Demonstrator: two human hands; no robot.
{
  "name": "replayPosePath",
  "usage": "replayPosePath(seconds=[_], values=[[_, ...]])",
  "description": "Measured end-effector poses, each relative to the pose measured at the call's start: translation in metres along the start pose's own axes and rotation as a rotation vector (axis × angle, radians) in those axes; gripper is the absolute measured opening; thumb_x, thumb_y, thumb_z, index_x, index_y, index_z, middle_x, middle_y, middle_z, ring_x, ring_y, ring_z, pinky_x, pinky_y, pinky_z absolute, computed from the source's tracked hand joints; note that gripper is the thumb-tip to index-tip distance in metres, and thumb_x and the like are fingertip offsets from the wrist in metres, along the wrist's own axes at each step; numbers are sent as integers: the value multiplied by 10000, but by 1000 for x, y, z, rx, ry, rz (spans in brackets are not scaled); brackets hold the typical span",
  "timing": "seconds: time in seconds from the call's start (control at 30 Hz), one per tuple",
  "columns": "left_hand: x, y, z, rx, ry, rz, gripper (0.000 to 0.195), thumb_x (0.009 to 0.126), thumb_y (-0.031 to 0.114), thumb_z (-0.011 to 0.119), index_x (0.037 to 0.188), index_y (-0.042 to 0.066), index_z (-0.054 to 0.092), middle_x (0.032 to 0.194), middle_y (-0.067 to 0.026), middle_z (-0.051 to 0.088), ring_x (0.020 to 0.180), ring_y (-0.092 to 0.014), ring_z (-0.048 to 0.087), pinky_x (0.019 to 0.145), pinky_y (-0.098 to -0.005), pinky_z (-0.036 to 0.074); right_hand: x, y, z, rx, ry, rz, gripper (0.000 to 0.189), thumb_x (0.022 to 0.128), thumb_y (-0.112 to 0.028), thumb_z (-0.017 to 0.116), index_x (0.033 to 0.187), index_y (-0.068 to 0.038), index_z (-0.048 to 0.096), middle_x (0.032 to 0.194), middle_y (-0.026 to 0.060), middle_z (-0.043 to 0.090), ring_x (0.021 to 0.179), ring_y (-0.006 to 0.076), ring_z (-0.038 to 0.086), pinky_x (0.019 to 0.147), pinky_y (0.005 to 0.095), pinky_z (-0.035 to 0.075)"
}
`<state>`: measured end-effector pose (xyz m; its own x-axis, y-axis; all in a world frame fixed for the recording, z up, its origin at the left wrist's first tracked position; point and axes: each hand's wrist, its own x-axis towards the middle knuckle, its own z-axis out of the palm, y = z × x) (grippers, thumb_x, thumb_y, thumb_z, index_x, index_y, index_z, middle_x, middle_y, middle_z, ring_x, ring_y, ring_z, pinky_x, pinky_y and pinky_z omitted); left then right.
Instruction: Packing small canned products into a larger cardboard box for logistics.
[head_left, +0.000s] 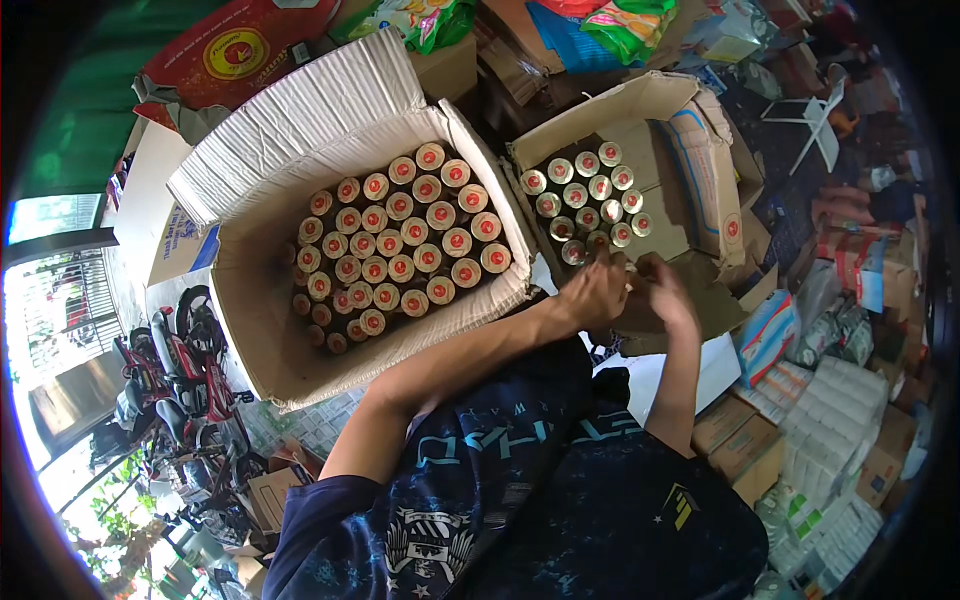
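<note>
My left hand reaches across to the near side of the right-hand cardboard box. Its fingers are at the nearest row of round containers, whose shiny tops bear red emblems. Close beside it is my right hand, with bent fingers almost meeting the left ones. Between the fingertips a small pale thing may be pinched, but it is too blurred to tell. The larger open carton on the left holds several rows of similar upright containers, with paler, beige tops and the same red emblem.
A raised flap stands along the larger carton's far side. Behind lie a red printed box and green plastic packets. Motorbikes are parked at left. Wrapped white packs and brown cartons are stacked at right.
</note>
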<state>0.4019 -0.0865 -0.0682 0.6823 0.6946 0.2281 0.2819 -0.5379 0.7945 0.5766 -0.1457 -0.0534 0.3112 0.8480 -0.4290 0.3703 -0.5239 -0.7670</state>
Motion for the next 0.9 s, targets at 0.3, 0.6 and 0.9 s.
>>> replayPosePath(seconds=[0.3,0.6,0.9], values=[[18,48,-118,-247,83,-98,383,819,54,597,1192,-16,550,1040,-248,586,853,-384,632,732,-441,540,-37,-141,2,136,30,-94,125,899,-103,631,986,-37,570,818,-9,566,758,69,512,683,221,430],[-28,32,-266,-469,383,-279,263,857,74,607,1099,-23,637,940,-203,598,726,-237,650,646,-329,519,-48,-270,100,250,-83,-436,139,928,-114,609,1029,-26,574,867,-8,606,765,58,555,698,208,453],[-134,-16,-353,-195,464,-558,267,896,131,598,1101,-32,654,839,-83,660,718,-104,591,653,-252,486,-23,-306,234,96,-597,-348,212,900,-128,642,1042,-13,534,910,33,603,834,98,599,732,243,484]])
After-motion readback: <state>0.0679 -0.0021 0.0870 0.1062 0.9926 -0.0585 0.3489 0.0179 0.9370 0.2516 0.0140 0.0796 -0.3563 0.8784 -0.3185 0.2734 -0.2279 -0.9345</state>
